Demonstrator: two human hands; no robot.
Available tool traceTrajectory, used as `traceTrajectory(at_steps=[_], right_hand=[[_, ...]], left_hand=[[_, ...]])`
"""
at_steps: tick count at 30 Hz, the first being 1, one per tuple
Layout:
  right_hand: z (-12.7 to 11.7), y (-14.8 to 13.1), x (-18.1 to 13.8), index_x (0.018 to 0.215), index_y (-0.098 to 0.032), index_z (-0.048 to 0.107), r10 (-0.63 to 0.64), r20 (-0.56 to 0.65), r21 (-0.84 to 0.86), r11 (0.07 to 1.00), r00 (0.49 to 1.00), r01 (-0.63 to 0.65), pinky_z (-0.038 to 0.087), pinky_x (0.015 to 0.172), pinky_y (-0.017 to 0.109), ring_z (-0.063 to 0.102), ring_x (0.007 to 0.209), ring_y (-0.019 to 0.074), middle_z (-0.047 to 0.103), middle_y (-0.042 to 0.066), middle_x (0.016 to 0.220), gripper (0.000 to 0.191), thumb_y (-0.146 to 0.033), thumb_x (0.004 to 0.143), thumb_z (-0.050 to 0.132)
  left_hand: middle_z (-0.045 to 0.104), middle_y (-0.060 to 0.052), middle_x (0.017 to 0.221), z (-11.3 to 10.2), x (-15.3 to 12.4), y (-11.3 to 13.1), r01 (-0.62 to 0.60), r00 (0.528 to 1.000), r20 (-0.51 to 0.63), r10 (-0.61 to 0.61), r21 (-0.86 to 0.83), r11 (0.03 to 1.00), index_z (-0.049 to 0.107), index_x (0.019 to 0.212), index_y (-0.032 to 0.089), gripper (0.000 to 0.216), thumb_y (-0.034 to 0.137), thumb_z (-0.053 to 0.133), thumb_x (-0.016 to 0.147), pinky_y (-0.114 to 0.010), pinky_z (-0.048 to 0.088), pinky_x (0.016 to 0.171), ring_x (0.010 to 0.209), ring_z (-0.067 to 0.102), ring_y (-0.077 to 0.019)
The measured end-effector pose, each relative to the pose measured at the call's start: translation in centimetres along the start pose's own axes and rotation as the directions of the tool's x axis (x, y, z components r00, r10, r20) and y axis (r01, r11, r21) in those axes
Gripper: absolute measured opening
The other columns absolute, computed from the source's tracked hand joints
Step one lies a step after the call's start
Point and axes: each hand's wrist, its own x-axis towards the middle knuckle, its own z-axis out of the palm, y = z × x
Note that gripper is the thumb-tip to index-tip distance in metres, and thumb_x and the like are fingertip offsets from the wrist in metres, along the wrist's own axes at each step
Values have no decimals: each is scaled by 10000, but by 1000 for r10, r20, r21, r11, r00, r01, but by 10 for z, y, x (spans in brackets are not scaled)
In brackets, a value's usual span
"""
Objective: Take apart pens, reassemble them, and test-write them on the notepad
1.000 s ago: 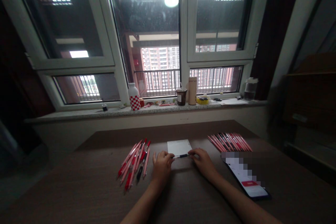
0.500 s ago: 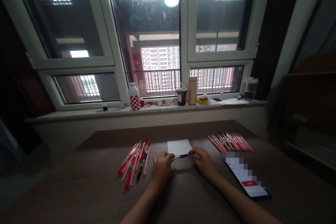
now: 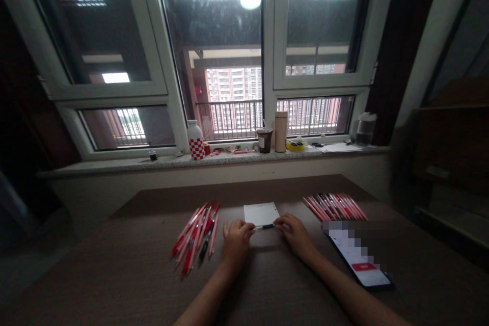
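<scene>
Filling the far side at 12 o'clock was a window [image 3: 225, 25] with pale frames, railings and tall buildings showing through the glass. Below it a brown table [image 3: 126, 254] stretched out, and between the two ran a speckled stone sill [image 3: 126, 164]. Measured from the middle of the near space, the left hand [image 3: 235, 239] lay toward 8 o'clock and the right hand [image 3: 294, 232] toward 3, palms down and facing each other. A loose heap of pens [image 3: 196, 232], pink, red and black, sprawled at 9 o'clock, just beside the left hand, while a neat row of pens [image 3: 336, 206] lay side by side between 2 and 3. A phone [image 3: 367, 265], its screen lit and partly blurred out, slanted between 3 and 4. On the sill, a tan flask [image 3: 280, 132] stood just past 12, a red-checked white bottle [image 3: 196, 145] near 11, and a dark drink cup [image 3: 264, 141] at 12. A small white sheet of paper [image 3: 260, 211] lay at 12, just beyond the fingers. Smallest of these, one pen [image 3: 267, 226] was held level at the centre, each hand pinching an end, its dark grip toward the right hand; whether it touched the paper could not be told.
</scene>
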Motion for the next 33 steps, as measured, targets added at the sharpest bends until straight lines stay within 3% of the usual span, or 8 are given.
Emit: traceTrajectory(at_steps=[12,18,25,33], right_hand=[[1,1,-1,858,-203,653,14,29,-39,999,999,-13,407,848,336,572,905,214,637,61,876,323,-377,940,393],[3,3,-2,1025,-205,618,18,3,15,1000,1000,-18,403,895,364,574,959,225,641,73,967,258,-376,894,477],[1,-1,-2,858,-200,596,7,23,1,1000,1000,-7,411,837,338,573,900,214,632,58,888,178,-332,888,482],[2,0,-1,770,-198,583,20,58,-81,997,998,-15,405,801,316,559,873,205,602,54,844,279,-359,926,417]], left_hand=[[631,-4,909,1,0,0,-7,1000,-24,8,24,1000,662,946,274,230,307,439,899,-597,132,1092,942,575,-178],[628,-1,915,1,-1,0,-13,1000,-23,13,22,1000,662,954,275,237,301,432,904,-592,140,1092,941,575,-173],[625,-3,909,1,-1,-1,-21,1000,-14,21,10,1000,662,954,276,236,303,434,905,-593,132,1095,939,576,-171],[631,0,901,-1,0,3,-32,999,-15,32,12,999,668,935,284,206,285,468,886,-599,155,1090,934,581,-172]])
